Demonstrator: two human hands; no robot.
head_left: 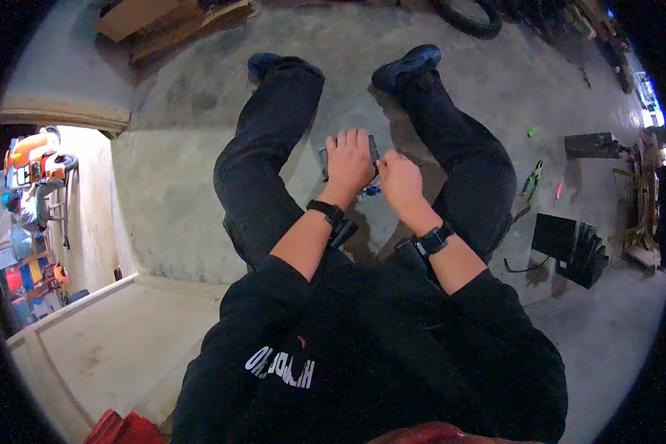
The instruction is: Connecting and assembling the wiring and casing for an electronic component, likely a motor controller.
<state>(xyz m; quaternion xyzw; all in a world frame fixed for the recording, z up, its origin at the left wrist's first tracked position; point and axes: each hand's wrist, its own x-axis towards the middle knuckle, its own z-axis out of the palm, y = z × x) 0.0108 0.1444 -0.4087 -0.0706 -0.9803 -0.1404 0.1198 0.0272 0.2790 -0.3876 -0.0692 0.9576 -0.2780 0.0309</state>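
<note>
Between my legs, a dark grey boxy object point(374, 144) rests low over the concrete floor, mostly covered by my hands. My left hand point(350, 159) lies over its top with the fingers wrapped toward the far edge, gripping it. Beside it, my right hand point(402, 180) is closed in a pinch at the object's right edge; whatever the fingertips hold is hidden. Small blue and silvery bits point(368, 192) show just below the two hands, too small to name.
To the right lie green-handled pliers point(531, 180), a pink marker-like stick point(559, 191), a small green piece point(532, 132) and black boxy equipment point(570, 244). A tyre point(470, 18) and cardboard point(170, 33) are at the far side. A person point(33, 207) sits beyond the left doorway.
</note>
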